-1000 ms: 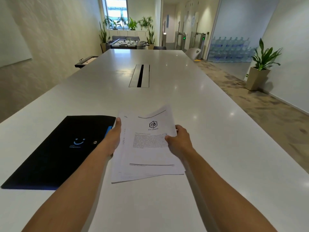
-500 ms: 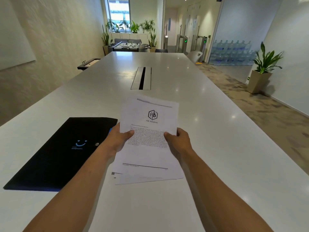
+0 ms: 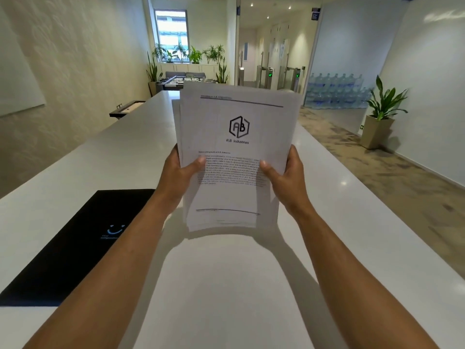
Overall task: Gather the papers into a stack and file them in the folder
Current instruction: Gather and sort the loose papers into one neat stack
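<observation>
nearest the camera, the glossy white table (image 3: 226, 285) lies bare between the two forearms. just past that bare patch, the sheaf of white printed papers (image 3: 239, 157) is held upright above the table, its bottom edge lifted off the surface, so far as the shadow beneath suggests. the left hand (image 3: 176, 175) grips the sheaf's left edge, thumb on the front page and fingers behind; the right hand (image 3: 284, 176) grips the right edge the same way. the sheets are gathered but not squared: stray edges peek out along the sheaf's left side and bottom.

the step in hand looks like jogging the stack. to do it well, loosen both grips a little, drop the bottom edge onto the table and tap, then turn the sheaf and tap a long side, so every sheet settles flush before it goes to the folder.

left of the sheaf, the flat black folder with a blue smile mark (image 3: 83, 243) lies closed on the table, near the table's left edge; it needs opening first. beyond the sheaf, the table runs long and open, with room to work. right of the sheaf, the table's edge drops to carpet.
</observation>
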Tool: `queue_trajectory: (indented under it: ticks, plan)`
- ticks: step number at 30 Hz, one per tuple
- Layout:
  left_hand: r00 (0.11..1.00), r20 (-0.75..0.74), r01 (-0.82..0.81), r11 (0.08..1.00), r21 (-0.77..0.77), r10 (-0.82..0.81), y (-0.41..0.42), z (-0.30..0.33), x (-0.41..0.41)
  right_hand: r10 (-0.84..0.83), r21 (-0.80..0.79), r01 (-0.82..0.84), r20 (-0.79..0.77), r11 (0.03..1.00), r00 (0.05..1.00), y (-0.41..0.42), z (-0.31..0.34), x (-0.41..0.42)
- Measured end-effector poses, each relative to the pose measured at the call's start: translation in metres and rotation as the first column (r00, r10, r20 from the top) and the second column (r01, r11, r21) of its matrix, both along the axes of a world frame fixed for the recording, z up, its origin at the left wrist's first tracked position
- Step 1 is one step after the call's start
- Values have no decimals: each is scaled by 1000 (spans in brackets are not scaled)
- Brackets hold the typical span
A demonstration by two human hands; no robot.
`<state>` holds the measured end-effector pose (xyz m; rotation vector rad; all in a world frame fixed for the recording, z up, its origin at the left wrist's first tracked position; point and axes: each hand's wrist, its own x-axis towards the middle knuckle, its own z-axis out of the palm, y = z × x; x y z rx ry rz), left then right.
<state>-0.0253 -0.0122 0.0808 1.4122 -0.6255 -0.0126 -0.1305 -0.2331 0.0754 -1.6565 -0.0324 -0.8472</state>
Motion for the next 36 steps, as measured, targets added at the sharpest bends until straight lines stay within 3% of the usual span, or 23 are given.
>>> queue_trajectory:
  ticks: [5, 12, 17, 22, 31, 36]
  plan:
    - [995, -44, -96, 995, -41, 94, -8, -13, -7, 68, 110, -57, -98, 992, 993, -1, -16, -4]
    - [977, -58, -207, 978, -26, 206, -16, -25, -11, 11, 140, 7, -128, 990, 992, 1, -25, -4]
    - [978, -73, -193, 981, 26, 195, -18, -28, -13, 14, 90, 0, -151, 996, 988, 4, -26, -3]
    - [958, -149, -250, 968, -28, 244, -19, -26, -16, 2, 144, 17, -132, 989, 991, 6, -24, -2]
    - [965, -109, -230, 970, 78, 237, -14, -23, -15, 14, 56, -3, -207, 998, 978, -3, -26, -6]
    - [940, -150, -300, 952, 64, 306, -18, -24, -18, -27, 119, 55, -227, 991, 973, 1, -29, -2]
